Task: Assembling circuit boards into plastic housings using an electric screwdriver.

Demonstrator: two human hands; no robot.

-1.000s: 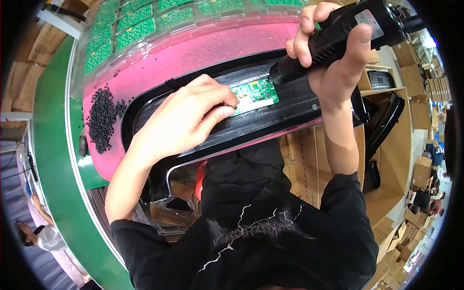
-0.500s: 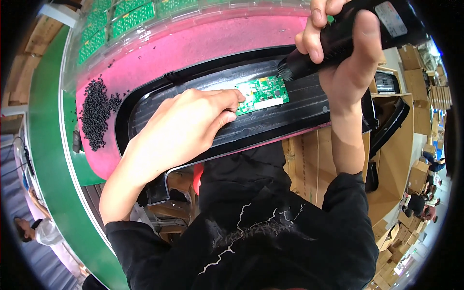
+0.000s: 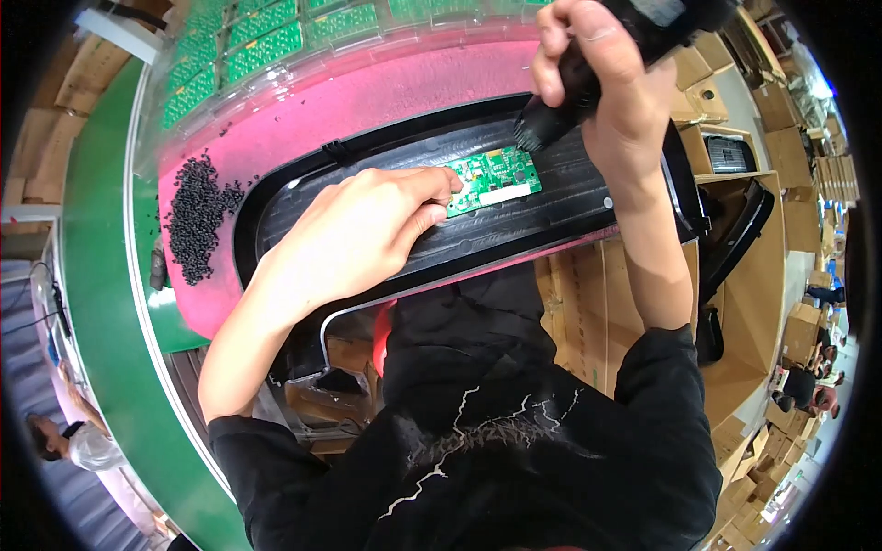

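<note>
A green circuit board (image 3: 505,173) lies inside a long black plastic housing shell (image 3: 441,241), with a white strip along its near edge. My left hand (image 3: 367,216) has its thumb and fingers closed on the board's left end. In my right hand (image 3: 625,101) is a thick black cylindrical power tool (image 3: 571,99), gripped from the side. Its ridged nose points down and left, close to the board's far right corner. Whether the nose touches the board or shell, I cannot tell.
A pink mat (image 3: 367,87) lies under the shell. At its left is a heap of tiny black pieces (image 3: 195,216). Clear trays of green boards (image 3: 266,50) stand at the back. A cardboard box (image 3: 744,285) with black shells is at the right.
The tool in my right hand has moved left, its nose now nearer the board's far right corner. My left hand keeps its hold on the board.
</note>
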